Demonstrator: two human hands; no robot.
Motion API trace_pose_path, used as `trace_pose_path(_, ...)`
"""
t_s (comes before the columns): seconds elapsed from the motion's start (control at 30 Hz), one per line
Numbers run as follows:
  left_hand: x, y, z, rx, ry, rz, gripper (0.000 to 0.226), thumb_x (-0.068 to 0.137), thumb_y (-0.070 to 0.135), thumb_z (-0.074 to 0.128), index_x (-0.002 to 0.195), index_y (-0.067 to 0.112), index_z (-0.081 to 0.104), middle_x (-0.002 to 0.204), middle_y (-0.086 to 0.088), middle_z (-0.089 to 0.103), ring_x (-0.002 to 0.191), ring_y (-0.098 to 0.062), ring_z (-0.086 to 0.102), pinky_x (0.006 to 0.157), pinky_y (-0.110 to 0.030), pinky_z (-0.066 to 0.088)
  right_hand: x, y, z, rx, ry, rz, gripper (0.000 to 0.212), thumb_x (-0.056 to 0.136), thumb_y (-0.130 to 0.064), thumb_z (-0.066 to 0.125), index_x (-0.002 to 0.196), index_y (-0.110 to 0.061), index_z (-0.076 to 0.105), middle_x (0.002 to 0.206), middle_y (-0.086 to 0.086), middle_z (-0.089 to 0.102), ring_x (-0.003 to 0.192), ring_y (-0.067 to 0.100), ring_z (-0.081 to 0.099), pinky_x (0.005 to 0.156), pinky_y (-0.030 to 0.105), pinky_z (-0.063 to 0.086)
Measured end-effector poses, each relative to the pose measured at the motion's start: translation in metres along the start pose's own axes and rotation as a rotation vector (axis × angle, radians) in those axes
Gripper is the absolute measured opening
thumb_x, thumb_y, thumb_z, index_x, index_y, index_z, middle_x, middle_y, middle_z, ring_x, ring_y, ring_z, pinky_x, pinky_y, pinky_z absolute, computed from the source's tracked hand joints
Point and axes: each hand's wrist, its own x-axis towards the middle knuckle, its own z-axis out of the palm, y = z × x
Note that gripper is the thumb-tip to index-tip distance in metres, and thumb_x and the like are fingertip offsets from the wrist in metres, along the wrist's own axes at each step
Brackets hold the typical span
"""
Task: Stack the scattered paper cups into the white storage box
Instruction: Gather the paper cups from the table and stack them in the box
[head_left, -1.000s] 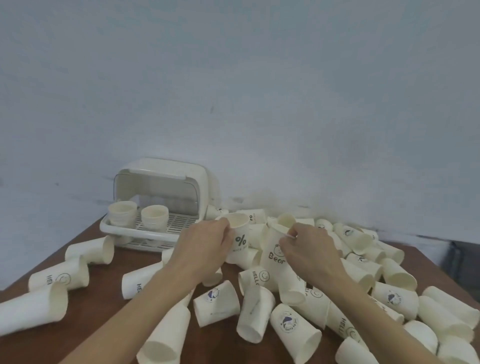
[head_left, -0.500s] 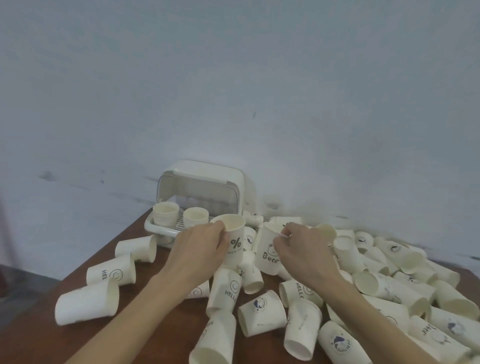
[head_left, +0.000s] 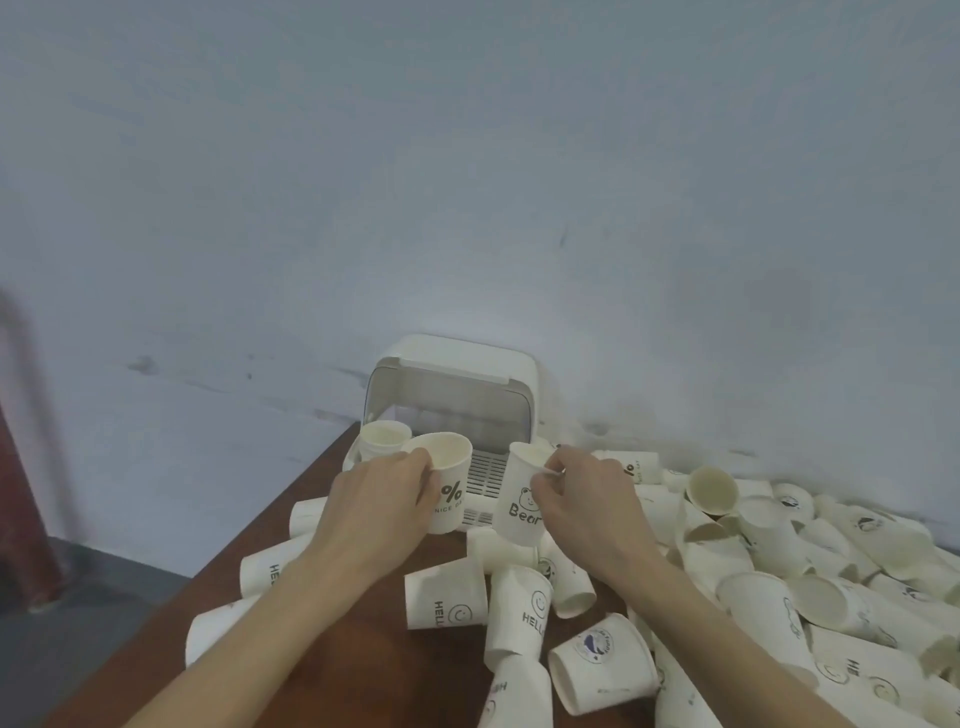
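**Paper cups carried to the box: hazards at this stage**

Paper cups are held one in each hand, both upright and lifted above the table (head_left: 332, 670). The left hand (head_left: 376, 512) wraps the percent-sign cup (head_left: 448, 480), just in front of the white storage box (head_left: 457, 395). The right hand (head_left: 587, 512) pinches the rim of the bear cup (head_left: 519, 501) between thumb and fingertips. The box stands against the wall with its lid raised; one stack (head_left: 383, 439) shows inside at the left.

Probable faults:
- A rim pinch is a weak hold, so the bear cup may swing or slip.
- Thin walls may crumple under a firm squeeze and nest badly.
- A forearm may sweep loose cups (head_left: 779, 551) off the table edge.
- A tilted cup may topple the stack.
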Motion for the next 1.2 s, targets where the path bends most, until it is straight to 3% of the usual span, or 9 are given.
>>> trace_pose_path(0.33, 0.012, -0.045, 0.002, 0.007, 0.016, -0.022, 0.024, 0.098, 0.036, 0.037, 0.081, 0.022, 0.047, 0.079, 0.006, 0.059, 0.07, -0.023, 0.057, 0.063, -0.036, 0.048, 0.039, -0.029, 0.037, 0.043, 0.044, -0.032, 0.017, 0.089, -0.026, 0.046, 0.084, -0.015, 0.059, 0.071, 0.004, 0.066, 0.076, 0.028, 0.059, 0.069, 0.04, 0.049)
trace_pose_path(0.47, 0.019, -0.061, 0.0, 0.026, 0.026, -0.045, 0.024, 0.098, 0.036, 0.037, 0.082, 0.021, 0.046, 0.081, 0.006, 0.059, 0.068, -0.021, 0.049, 0.062, -0.034, 0.044, 0.062, -0.04, 0.051, -0.004, 0.063, -0.063, 0.019, 0.092, -0.025, 0.044, 0.091, -0.013, 0.059, 0.078, 0.007, 0.067, 0.08, 0.03, 0.058, 0.069, 0.038, 0.048)
trace_pose_path(0.63, 0.028, -0.074, -0.001, 0.053, -0.001, -0.049, 0.025, 0.099, 0.036, 0.035, 0.084, 0.02, 0.048, 0.084, 0.004, 0.061, 0.076, -0.022, 0.057, 0.066, -0.035, 0.046, 0.09, -0.053, 0.07, -0.04, 0.072, -0.083, 0.019, 0.093, -0.023, 0.042, 0.093, -0.01, 0.056, 0.085, 0.01, 0.065, 0.081, 0.032, 0.056, 0.067, 0.038, 0.046)
trace_pose_path(1.2, 0.05, -0.1, 0.005, 0.04, -0.021, -0.051, 0.022, 0.1, 0.036, 0.033, 0.087, 0.024, 0.046, 0.09, 0.008, 0.062, 0.071, -0.016, 0.051, 0.062, -0.028, 0.039, 0.114, -0.035, 0.134, -0.185, -0.126, -0.028, 0.022, 0.098, -0.025, 0.037, 0.102, -0.012, 0.054, 0.095, 0.011, 0.063, 0.086, 0.034, 0.058, 0.068, 0.037, 0.044)
